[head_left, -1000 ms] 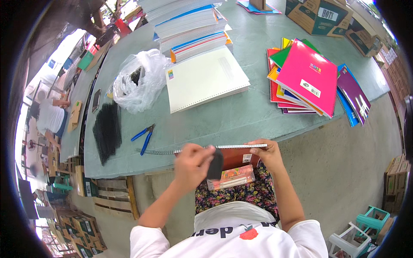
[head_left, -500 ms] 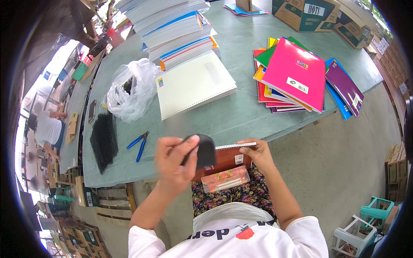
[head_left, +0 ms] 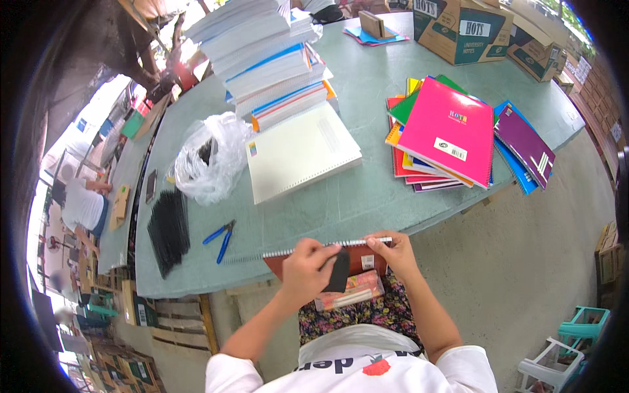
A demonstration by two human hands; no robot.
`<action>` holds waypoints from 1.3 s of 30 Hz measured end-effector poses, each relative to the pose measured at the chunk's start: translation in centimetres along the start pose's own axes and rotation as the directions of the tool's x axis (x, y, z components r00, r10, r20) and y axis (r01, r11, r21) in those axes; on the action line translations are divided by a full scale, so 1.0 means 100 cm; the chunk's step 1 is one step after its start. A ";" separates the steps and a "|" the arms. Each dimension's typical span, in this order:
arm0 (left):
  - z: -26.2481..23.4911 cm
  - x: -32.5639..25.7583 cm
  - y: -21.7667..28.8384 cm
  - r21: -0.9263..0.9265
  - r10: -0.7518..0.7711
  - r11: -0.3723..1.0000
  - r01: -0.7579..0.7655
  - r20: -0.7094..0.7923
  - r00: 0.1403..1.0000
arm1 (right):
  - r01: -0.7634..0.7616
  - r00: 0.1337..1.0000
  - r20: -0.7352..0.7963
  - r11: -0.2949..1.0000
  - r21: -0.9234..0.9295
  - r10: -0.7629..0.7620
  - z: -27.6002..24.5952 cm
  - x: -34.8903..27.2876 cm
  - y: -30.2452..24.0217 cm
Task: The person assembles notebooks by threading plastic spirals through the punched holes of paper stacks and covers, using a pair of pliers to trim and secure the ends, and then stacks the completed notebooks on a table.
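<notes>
A notebook with a reddish-brown cover (head_left: 358, 252) rests against the table's near edge, above my lap, its punched edge along the top. My right hand (head_left: 394, 254) pinches its right end, thumb on the cover. In my left hand (head_left: 306, 270) is a curved, flat black pad (head_left: 338, 274), held at the notebook's punched edge. A thin wire coil (head_left: 242, 260) sticks out to the left from that edge. On my lap, below the cover, lies a clear packet with a pink-orange print (head_left: 357, 289), partly hidden by the pad.
Blue-handled pliers (head_left: 223, 239), a heap of black coils (head_left: 168, 230) and a white plastic bag (head_left: 213, 160) are at left. Beyond stands a tall notebook stack (head_left: 278, 72) behind a pale pad of punched sheets (head_left: 304, 154). Coloured spiral notebooks (head_left: 449, 131) and cartons (head_left: 462, 33) are at right.
My left hand has come down with the black pad onto the notebook's punched edge, near its middle. My right hand keeps its hold. The whole view has shifted slightly.
</notes>
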State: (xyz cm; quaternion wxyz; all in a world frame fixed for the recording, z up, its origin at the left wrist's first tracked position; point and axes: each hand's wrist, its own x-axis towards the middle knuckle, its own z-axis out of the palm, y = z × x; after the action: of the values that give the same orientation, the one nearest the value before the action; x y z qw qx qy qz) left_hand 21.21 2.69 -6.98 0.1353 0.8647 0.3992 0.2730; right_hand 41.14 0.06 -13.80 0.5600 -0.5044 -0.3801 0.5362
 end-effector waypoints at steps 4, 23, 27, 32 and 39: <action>0.000 0.013 0.005 -0.133 -0.234 0.972 0.192 -0.566 0.791 | -0.021 1.000 0.007 0.999 -0.032 0.021 0.001 -0.001 0.007; 0.017 0.039 0.034 -0.022 0.035 0.999 -0.039 -0.142 0.989 | -0.200 0.980 0.068 0.905 0.376 0.189 -0.004 -0.002 -0.010; 0.033 0.028 0.028 -0.064 0.002 0.998 -0.015 -0.202 0.979 | -0.251 0.964 0.143 0.947 0.202 0.225 -0.015 -0.002 0.005; 0.030 0.075 -0.017 -0.422 -0.327 0.868 0.261 -0.092 0.940 | -0.160 0.981 0.126 0.980 0.115 0.145 -0.012 -0.003 0.008; 0.027 0.098 -0.058 -0.040 -0.163 0.987 0.158 -0.159 0.974 | 0.111 0.991 0.048 0.974 0.199 -0.123 0.004 -0.002 -0.017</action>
State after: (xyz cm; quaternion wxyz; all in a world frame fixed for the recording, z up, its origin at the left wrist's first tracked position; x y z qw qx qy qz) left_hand 24.41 13.88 -8.22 0.1358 0.8027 0.4736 0.3360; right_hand 41.08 0.04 -12.08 0.6258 -0.4075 -0.3711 0.5519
